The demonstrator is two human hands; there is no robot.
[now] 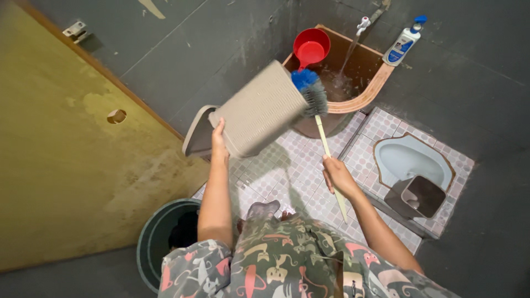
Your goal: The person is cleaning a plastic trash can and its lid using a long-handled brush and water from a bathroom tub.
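My left hand (219, 135) grips the near edge of the beige bin (258, 107), tilting it up toward the far tub (369, 91) so its side faces the brush (310, 88). My right hand (338, 175) is clenched round the brush's long pale handle, bristles pressed against the bin's far end. A tap (362, 23) runs water into the tub, where a red dipper (311, 47) sits. The bin's flap lid (197, 132) hangs open; I can't see inside. A dark bucket (165, 232) stands near left.
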